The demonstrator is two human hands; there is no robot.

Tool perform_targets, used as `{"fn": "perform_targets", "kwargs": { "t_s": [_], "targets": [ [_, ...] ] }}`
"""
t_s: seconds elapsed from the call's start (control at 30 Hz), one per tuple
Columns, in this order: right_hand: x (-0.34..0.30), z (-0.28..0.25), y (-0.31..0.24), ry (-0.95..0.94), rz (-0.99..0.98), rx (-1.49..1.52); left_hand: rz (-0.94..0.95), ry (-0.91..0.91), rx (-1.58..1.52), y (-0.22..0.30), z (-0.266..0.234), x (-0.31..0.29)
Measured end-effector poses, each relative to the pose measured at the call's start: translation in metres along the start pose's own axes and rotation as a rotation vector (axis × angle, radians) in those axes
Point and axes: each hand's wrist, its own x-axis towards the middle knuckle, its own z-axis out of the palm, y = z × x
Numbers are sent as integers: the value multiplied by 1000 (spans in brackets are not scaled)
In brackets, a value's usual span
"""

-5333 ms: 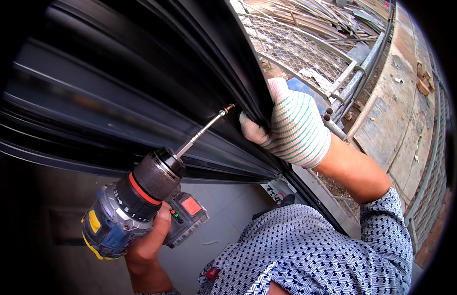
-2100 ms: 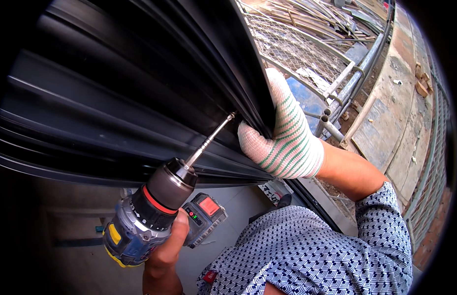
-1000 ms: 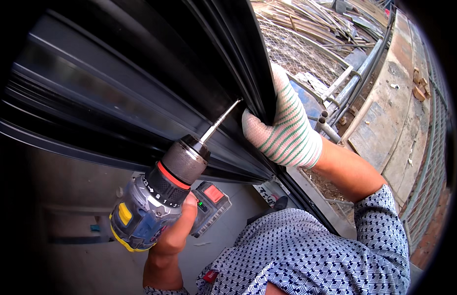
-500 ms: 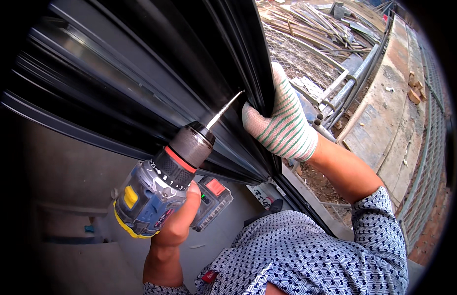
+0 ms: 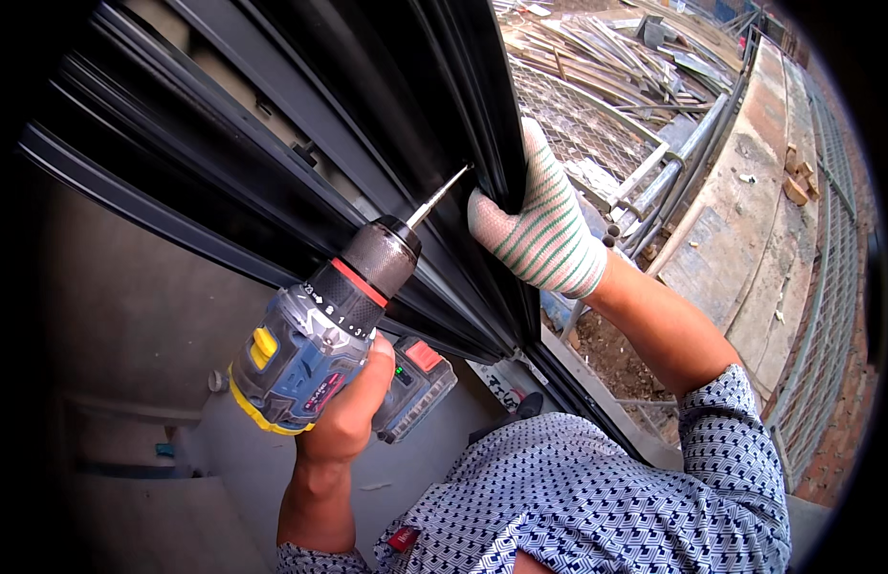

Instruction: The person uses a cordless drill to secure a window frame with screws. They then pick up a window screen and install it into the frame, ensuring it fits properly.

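One drill (image 5: 315,335) sits clamped in the bare left hand (image 5: 343,421), its bit (image 5: 438,198) slanting far and right beyond it toward the black frame (image 5: 386,115); beside the bit, the gloved right hand (image 5: 547,225) clasps the frame's edge.

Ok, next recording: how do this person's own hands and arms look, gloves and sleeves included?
The left hand is bare. The right hand wears a pale knitted glove with thin green stripes, ending at the wrist. Both sleeves are white with a small dark-blue geometric pattern; the right one stops near the elbow.
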Motion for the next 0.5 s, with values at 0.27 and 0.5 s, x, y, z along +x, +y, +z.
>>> {"fn": "perform_targets", "kwargs": {
  "t_s": [0.27,0.5],
  "targets": [
    [13,1,0,19,91,44,27,6,13,-8,-1,16],
    [15,-3,16,12,71,15,45,-70,-15,-27,-4,27]
  ]
}}
